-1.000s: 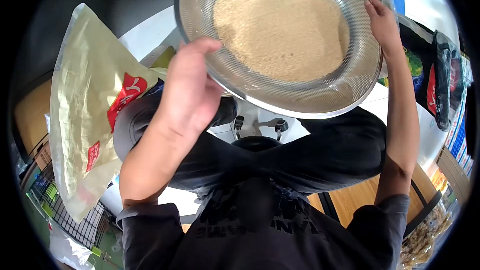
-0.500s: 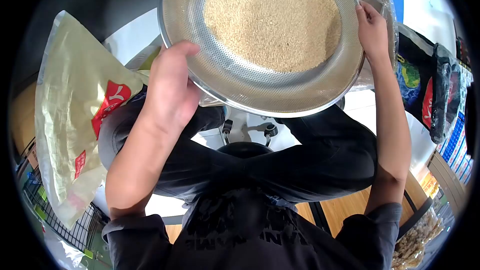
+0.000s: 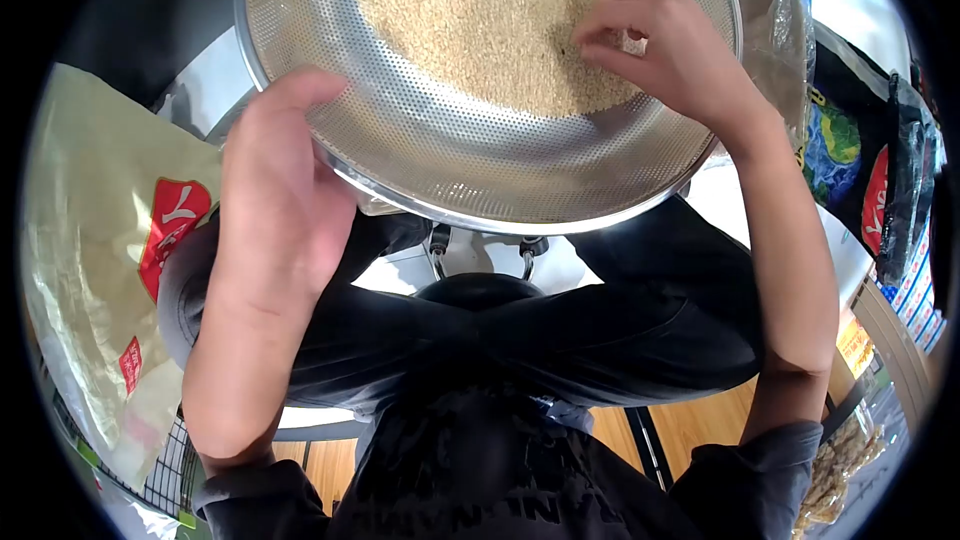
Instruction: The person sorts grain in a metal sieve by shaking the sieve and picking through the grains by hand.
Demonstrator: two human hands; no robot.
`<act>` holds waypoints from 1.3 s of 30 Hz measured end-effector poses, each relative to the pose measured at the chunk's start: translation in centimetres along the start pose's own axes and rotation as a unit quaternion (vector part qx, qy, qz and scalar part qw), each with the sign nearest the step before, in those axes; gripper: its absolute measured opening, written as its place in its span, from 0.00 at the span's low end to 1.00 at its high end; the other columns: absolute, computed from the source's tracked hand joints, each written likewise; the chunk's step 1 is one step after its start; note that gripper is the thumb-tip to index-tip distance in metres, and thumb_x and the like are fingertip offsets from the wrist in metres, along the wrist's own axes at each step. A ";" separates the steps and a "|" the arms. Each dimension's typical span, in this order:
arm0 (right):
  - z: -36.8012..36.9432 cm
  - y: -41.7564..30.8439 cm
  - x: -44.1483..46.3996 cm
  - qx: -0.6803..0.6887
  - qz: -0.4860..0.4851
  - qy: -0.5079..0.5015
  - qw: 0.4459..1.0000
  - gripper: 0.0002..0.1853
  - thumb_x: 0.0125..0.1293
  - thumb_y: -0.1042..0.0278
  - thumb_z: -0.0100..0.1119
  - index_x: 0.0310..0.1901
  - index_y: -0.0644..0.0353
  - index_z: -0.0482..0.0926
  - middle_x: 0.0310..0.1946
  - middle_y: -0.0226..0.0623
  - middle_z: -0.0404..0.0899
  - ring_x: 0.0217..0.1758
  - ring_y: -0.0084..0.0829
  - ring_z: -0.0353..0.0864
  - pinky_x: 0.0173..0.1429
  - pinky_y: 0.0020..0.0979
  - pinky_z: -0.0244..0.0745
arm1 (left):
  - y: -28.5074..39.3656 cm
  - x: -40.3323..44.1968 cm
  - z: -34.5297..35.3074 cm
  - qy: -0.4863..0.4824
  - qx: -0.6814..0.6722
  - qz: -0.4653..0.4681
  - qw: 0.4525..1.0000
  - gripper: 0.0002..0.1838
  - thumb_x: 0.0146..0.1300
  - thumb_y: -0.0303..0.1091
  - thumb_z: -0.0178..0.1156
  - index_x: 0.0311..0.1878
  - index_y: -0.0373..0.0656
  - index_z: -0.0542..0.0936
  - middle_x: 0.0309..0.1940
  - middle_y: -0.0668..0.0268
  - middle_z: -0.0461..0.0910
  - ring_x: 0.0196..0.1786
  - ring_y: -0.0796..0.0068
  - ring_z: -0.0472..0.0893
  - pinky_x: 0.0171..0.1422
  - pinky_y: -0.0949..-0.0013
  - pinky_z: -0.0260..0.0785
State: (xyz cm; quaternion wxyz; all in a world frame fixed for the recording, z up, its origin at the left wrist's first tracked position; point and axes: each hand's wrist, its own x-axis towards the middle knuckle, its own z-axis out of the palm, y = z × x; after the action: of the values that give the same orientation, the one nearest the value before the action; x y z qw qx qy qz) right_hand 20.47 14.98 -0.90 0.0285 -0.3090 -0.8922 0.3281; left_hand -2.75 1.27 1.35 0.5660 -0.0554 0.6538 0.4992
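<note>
Moved right hand [image 3: 680, 55] off the rim since the earlier frame, inward to the pale grain [image 3: 470, 10]. Curls the right fingers, with thumb and forefinger tips close together at the grain; cannot tell of any grains pinched between them. Clamps the perforated metal bowl [image 3: 480, 165] at the rim with left hand [image 3: 285, 180], thumb over the edge against the inner wall; cannot tell the spread of the other fingers, hidden beneath. Holds the bowl above the dark trousers [image 3: 600, 325], with grain beyond the left thumb and around the right fingertips. Noted outward of the right fingers: clear plastic [image 3: 770, 20]. Noted outward of the left fingers: pale yellow bag [image 3: 90, 240] with red labels.
</note>
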 end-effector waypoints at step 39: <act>1.1 4.4 0.2 0.074 -0.004 -0.064 0.995 0.05 0.71 0.74 0.62 0.46 0.60 0.82 0.41 0.42 0.79 0.45 0.41 0.81 0.53 0.37 0.77 | -0.4 0.9 -2.3 -0.111 -0.049 0.007 0.993 0.14 0.73 0.30 0.56 0.56 0.34 0.79 0.54 0.62 0.83 0.57 0.67 0.80 0.68 0.63 0.69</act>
State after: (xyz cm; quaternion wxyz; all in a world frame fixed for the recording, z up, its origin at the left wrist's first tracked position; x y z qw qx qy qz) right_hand 22.32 17.09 -4.45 -0.0048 -0.2807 -0.8669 0.4119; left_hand -4.33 -0.12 0.06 0.6278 -0.0232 0.5621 0.5379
